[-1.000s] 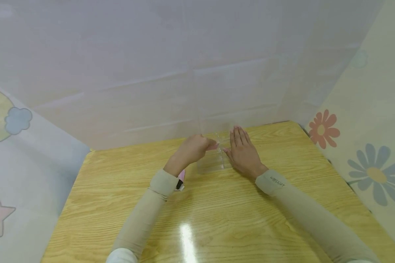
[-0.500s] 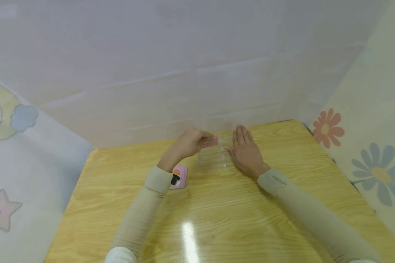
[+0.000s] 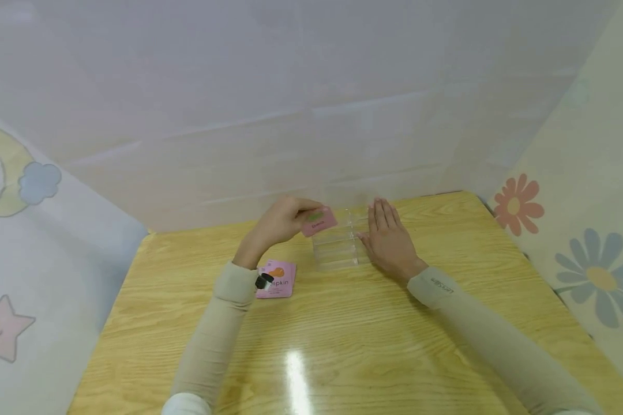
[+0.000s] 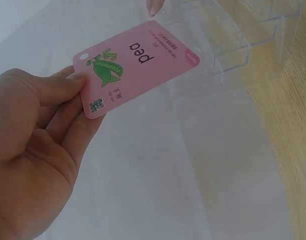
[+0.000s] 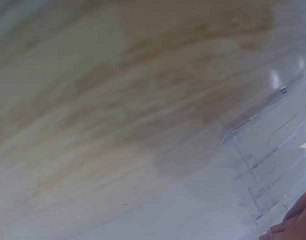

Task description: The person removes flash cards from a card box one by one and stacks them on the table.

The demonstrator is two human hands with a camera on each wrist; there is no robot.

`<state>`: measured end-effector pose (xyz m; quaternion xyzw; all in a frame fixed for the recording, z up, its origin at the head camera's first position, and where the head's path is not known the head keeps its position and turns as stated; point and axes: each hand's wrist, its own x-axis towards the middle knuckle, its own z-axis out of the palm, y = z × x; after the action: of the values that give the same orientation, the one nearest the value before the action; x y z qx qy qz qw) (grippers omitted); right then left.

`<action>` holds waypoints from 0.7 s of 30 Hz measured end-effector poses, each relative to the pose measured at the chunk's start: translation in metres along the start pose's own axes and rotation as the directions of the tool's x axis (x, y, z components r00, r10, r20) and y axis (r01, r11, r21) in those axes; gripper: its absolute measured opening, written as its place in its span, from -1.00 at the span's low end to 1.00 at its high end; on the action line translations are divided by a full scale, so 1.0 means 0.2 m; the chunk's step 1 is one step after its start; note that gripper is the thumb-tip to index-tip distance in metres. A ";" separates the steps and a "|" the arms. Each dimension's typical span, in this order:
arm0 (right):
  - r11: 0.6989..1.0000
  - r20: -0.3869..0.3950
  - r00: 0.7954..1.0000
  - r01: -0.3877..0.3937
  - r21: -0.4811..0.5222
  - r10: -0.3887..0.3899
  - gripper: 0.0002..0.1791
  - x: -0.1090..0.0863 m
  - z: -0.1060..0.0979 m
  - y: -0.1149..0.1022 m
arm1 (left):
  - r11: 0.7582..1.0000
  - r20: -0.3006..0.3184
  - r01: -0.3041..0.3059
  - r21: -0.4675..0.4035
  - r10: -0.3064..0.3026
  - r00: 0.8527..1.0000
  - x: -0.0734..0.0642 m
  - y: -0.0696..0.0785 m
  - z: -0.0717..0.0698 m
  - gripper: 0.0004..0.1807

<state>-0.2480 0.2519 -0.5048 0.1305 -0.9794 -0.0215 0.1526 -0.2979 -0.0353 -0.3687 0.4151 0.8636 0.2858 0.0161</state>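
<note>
A pink flashcard (image 4: 138,65) with a green pea pod and the word "pea" is pinched by its edge between the thumb and fingers of my left hand (image 3: 280,222). In the head view the card is tilted above the left side of a clear tiered plastic stand (image 3: 337,253). My right hand (image 3: 391,242) lies with its fingers straight along the right side of the stand. In the right wrist view the stand's clear steps fill the right edge, with part of a hand (image 5: 297,222) at the corner.
A small stack of pink cards (image 3: 279,282), a pumpkin card on top, lies on the wooden table (image 3: 374,346) under my left wrist. A pale cloth wall (image 3: 239,144) stands behind the table, and printed cloth rises at both sides.
My left hand has drawn back leftward from the stand with the card, whose face now shows. More of the stack is uncovered. My right hand has stayed beside the stand.
</note>
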 end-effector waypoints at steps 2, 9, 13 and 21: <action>1.000 -0.008 1.000 0.003 -0.002 -0.003 -0.14 0.00 0.00 0.00 | 1.000 -0.004 0.012 -0.013 -0.012 1.000 -0.01 -0.01 -0.01 -0.69; 1.000 -0.033 0.999 0.014 -0.012 -0.015 -0.15 0.00 0.00 0.01 | 0.996 -0.007 0.037 -0.081 -0.038 0.999 -0.07 -0.06 -0.04 -0.70; 1.000 -0.030 0.999 0.016 0.002 -0.016 -0.14 -0.01 0.00 0.01 | 0.992 0.004 0.049 -0.116 -0.049 0.999 -0.11 -0.10 -0.04 -0.70; 1.000 -0.052 0.998 0.019 -0.012 -0.020 -0.15 -0.02 0.00 0.02 | 0.979 0.035 0.154 -0.134 -0.151 0.988 -0.18 -0.16 -0.07 -0.68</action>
<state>-0.2460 0.2559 -0.5058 0.1398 -0.9737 -0.0250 0.1784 -0.3014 -0.0844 -0.3811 0.3492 0.8710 0.3370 0.0768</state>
